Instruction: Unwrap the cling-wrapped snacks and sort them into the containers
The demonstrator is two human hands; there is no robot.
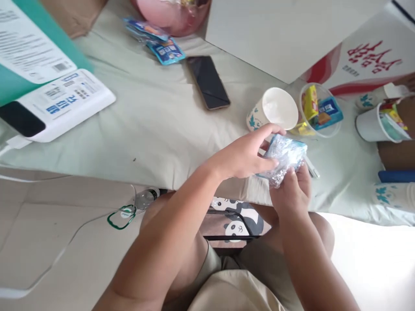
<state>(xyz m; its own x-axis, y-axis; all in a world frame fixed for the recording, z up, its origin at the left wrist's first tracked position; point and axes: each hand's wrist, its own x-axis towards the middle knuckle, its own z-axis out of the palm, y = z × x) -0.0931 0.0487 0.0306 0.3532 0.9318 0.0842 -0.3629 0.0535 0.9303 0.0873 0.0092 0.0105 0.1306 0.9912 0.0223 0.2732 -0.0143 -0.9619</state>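
Both my hands hold a small blue packet in crinkly clear wrap above the front edge of a pale green cloth-covered surface. My left hand pinches the packet's near side, fingers stretched over its top. My right hand grips the packet from below, fingers closed on the wrap. Just behind the packet stands an empty white paper cup with teal leaf print, and beside it a clear plastic cup holding yellow and blue snack packets.
A black phone lies face up mid-surface. Blue packets sit near a pink bowl at the back. A white power bank and teal box are at left. More paper cups and a red-printed box stand right.
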